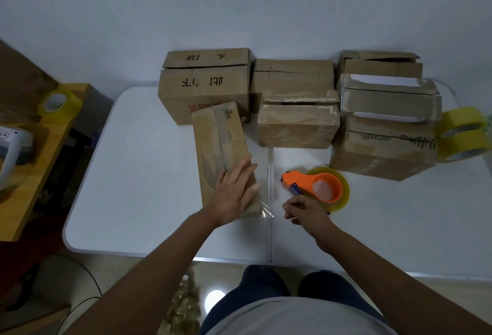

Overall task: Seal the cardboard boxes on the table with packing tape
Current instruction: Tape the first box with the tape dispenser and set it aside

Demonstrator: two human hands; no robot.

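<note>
Flattened left hand (pixel 234 191) should be kept pressing the narrow box (pixel 222 153) while tape (pixel 267 209), pinched in the curled right hand (pixel 303 211), is smoothed down.

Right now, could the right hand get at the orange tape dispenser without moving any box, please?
Probably yes. The right hand lies just beside the orange tape dispenser, at its near edge, with only bare table around them. The nearest boxes stand farther back, and the left hand rests on the long box.

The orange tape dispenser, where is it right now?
In the head view, the orange tape dispenser lies on the white table, just beyond the right hand, right of the long box.
</note>
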